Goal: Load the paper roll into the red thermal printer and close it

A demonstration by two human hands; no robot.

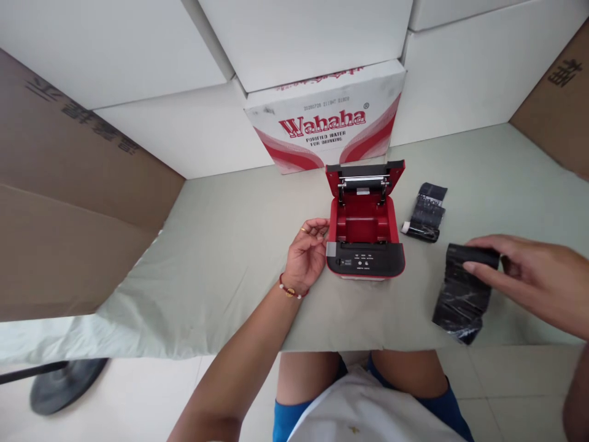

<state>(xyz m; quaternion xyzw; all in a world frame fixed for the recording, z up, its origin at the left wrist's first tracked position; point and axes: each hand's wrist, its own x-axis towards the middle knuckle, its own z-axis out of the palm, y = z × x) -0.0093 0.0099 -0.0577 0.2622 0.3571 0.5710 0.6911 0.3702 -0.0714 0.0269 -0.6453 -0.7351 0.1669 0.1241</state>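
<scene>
One black roll (pixel 462 294): right hand (pixel 529 276) is pinching it. Left hand (pixel 306 255) is resting, fingers released, beside red printer (pixel 365 261).

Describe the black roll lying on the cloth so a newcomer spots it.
Start at the Wahaha box, then the open red-and-black device in front of it. To the device's right, on the pale green cloth, lies the black roll with a loose strip. Its white end shows and no hand touches it, unlike the black film in the right hand.
</scene>
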